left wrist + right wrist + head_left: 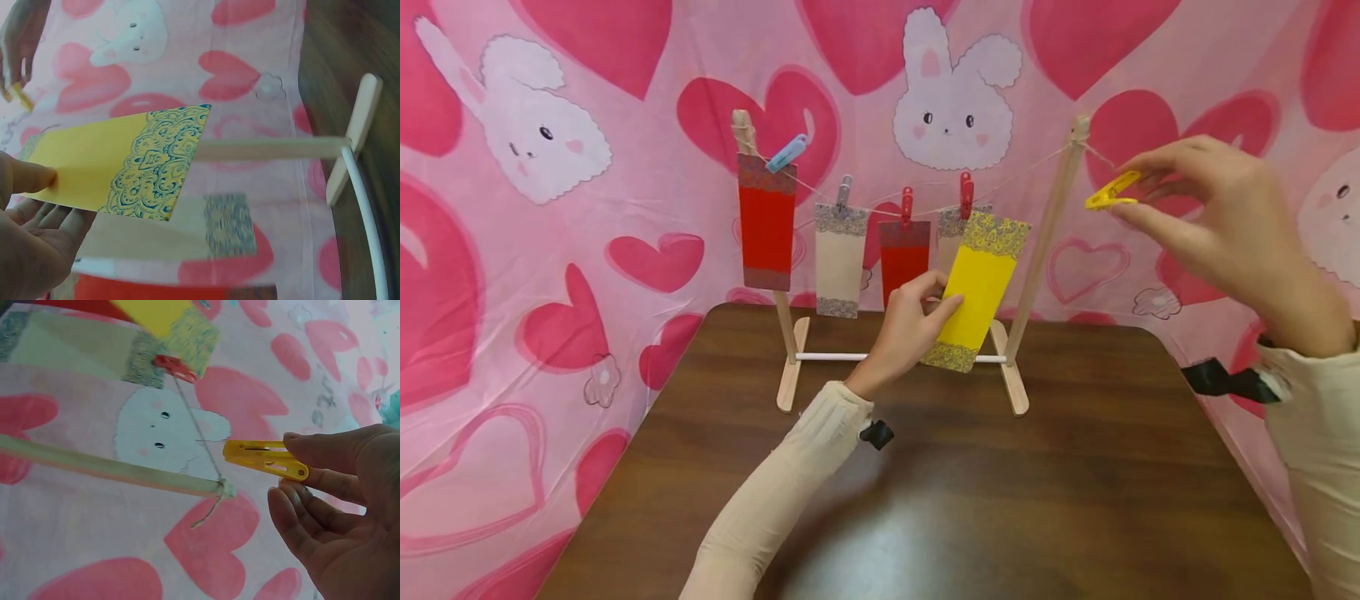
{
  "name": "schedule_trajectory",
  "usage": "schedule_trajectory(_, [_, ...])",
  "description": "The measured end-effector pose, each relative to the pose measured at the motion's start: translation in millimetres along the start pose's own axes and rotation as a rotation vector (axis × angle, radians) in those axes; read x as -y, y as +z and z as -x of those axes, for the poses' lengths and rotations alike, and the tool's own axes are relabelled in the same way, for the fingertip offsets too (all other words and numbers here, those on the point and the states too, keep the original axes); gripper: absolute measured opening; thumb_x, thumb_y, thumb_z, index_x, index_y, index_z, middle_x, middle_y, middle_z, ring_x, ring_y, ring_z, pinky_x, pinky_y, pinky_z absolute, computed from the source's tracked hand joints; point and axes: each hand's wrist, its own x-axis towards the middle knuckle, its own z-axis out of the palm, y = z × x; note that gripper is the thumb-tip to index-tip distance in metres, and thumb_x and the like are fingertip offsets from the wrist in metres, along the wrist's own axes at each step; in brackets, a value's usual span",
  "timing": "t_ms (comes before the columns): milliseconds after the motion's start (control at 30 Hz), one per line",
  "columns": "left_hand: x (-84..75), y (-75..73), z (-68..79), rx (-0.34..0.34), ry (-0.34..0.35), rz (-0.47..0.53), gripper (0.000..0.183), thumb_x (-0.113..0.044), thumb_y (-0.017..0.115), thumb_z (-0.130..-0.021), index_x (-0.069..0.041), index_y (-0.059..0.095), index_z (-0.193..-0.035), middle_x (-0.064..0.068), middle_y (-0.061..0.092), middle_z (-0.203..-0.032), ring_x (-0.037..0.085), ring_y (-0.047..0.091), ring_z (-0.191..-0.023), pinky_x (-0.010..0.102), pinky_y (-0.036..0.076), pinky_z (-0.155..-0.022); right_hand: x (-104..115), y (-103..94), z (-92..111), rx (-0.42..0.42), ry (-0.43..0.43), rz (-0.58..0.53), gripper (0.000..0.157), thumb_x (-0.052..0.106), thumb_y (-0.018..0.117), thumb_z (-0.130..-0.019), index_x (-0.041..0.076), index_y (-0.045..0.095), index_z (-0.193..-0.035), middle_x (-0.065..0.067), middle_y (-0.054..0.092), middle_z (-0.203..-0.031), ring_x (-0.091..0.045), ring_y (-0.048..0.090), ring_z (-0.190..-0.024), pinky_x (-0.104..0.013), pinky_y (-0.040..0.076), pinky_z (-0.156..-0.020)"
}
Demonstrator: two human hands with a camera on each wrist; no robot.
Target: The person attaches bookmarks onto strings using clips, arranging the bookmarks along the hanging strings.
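Observation:
My left hand (913, 325) pinches a yellow card (981, 279) with lace-patterned ends, thumb on its front face. The card tilts in front of the string (1022, 179) near the right post. Up to the right of that post, my right hand (1232, 217) pinches a yellow clothespin (1112, 192) between thumb and fingers. In the right wrist view the clothespin (262, 456) points toward the string. Behind the yellow card, a cream card (951, 223) hangs from a red clothespin (966, 194), partly hidden.
A wooden stand has a left post (786, 325), a right post (1048, 242) and a white bottom rod (831, 357). Along the string hang a red card (767, 233) under a blue clothespin (787, 153), a cream card (840, 262) and another red card (904, 254). Below is a brown table (1000, 500).

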Motion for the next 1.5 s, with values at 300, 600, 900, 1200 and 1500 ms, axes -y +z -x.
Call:
schedule_trajectory(300, [-2.1, 34.0, -37.6, 0.049, -0.058, 0.185, 0.016, -0.007, 0.066, -0.095, 0.003, 0.064, -0.107, 0.017, 0.071, -0.1, 0.018, 0.071, -0.087, 0.026, 0.057, -0.078, -5, 5.7, -43, 0.032, -0.001, -0.057, 0.036, -0.002, 0.074, -0.086, -0.002, 0.062, -0.121, 0.008, 0.062, -0.103, -0.002, 0.058, -0.089, -0.009, 0.045, -0.088])
schedule_trajectory(600, [2.0, 51.7, -55.3, 0.051, -0.113, 0.289, 0.014, -0.004, 0.064, -0.096, 0.006, 0.063, -0.105, 0.02, 0.07, -0.103, 0.022, 0.071, -0.088, 0.028, 0.058, -0.078, -10, 12.0, -68, 0.047, -0.035, 0.009, 0.032, 0.005, 0.069, -0.092, -0.003, 0.057, -0.121, 0.0, 0.058, -0.104, -0.003, 0.05, -0.091, -0.012, 0.043, -0.091])
schedule_trajectory(900, [3.4, 57.3, -66.7, -0.044, -0.103, 0.307, 0.014, -0.005, 0.065, -0.096, 0.006, 0.064, -0.104, 0.019, 0.069, -0.098, 0.02, 0.07, -0.084, 0.03, 0.059, -0.075, -21, 17.3, -82, 0.058, -0.036, 0.019, 0.029, 0.005, 0.068, -0.092, -0.005, 0.054, -0.115, -0.002, 0.056, -0.102, -0.002, 0.05, -0.091, -0.012, 0.043, -0.089])
schedule_trajectory(1200, [5.2, 53.4, -67.5, -0.129, -0.015, 0.231, 0.015, -0.004, 0.066, -0.095, 0.006, 0.064, -0.106, 0.021, 0.07, -0.098, 0.024, 0.071, -0.085, 0.027, 0.058, -0.075, -31, 20.6, -89, 0.098, 0.007, -0.005, 0.028, 0.005, 0.068, -0.092, -0.005, 0.054, -0.114, -0.001, 0.057, -0.1, -0.004, 0.051, -0.091, -0.014, 0.043, -0.087])
schedule_trajectory(1500, [8.7, 55.2, -73.8, -0.159, 0.039, 0.216, 0.014, -0.005, 0.066, -0.095, 0.005, 0.065, -0.106, 0.02, 0.071, -0.095, 0.023, 0.071, -0.081, 0.027, 0.058, -0.073, -34, 22.8, -95, 0.097, -0.003, -0.025, 0.025, 0.003, 0.069, -0.091, -0.006, 0.056, -0.11, 0.004, 0.056, -0.095, -0.004, 0.052, -0.089, -0.014, 0.042, -0.084])
